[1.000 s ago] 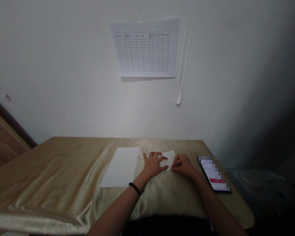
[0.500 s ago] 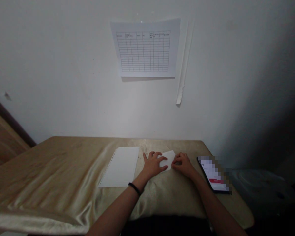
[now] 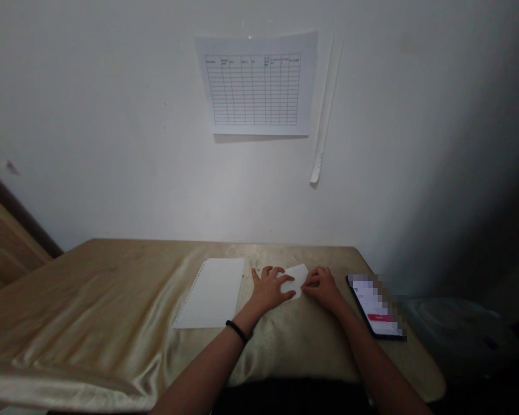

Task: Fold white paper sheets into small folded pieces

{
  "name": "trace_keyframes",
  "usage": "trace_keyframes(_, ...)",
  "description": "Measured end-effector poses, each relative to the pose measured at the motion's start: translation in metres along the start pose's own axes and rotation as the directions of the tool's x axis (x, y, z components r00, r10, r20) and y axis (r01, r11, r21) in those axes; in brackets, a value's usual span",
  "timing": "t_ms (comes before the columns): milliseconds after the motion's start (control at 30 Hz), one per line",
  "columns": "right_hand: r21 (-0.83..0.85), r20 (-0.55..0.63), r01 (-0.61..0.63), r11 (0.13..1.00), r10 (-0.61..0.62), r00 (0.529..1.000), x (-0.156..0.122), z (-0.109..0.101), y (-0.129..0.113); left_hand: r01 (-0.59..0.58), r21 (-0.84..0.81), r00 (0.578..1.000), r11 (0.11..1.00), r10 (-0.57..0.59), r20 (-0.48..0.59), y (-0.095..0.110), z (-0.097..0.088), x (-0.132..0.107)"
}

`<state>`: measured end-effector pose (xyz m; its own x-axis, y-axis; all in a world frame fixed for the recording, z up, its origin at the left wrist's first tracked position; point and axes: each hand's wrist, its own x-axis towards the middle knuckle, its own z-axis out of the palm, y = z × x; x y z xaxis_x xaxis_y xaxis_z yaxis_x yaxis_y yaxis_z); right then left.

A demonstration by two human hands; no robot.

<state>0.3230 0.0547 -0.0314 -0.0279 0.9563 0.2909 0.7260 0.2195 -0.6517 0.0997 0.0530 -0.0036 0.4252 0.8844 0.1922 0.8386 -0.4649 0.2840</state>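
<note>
White paper (image 3: 298,277) lies between the hands, partly under the left hand (image 3: 269,289), spread on top probably to stop it sliding; right hand (image 3: 322,286) pinches its right edge. Punched sheet (image 3: 211,294) sits left of both, apparently out of the way.

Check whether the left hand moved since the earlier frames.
No. Judged against the table, the left hand shows no visible shift either way; it still rests on the small white paper.
</note>
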Motion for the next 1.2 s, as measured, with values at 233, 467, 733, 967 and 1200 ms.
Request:
trace_keyframes(233,-0.13,-0.099,-0.107,0.986,0.095,0.991,0.007,-0.003,-0.006,0.004,-0.016,1.0,1.0,-0.004,0.0,0.0,0.0,0.0)
trace_keyframes(467,-0.262,-0.194,-0.22,0.94,0.172,0.966,0.01,-0.007,-0.017,0.007,-0.034,1.0,0.999,-0.008,-0.008,0.0,0.001,0.001)
trace_keyframes(733,-0.268,-0.248,-0.227,0.936,0.16,0.955,0.008,-0.006,-0.007,-0.007,-0.021,1.0,1.0,0.007,-0.011,-0.001,0.001,0.001)
trace_keyframes(967,-0.18,-0.222,-0.152,0.972,0.11,0.969,0.011,-0.001,0.005,0.0,-0.012,1.0,1.0,0.0,-0.008,-0.001,0.001,0.001)
trace_keyframes(1200,-0.196,-0.17,-0.166,0.966,0.133,0.976,0.012,-0.001,0.003,0.002,-0.029,1.0,1.0,-0.003,-0.018,-0.001,0.001,0.0)
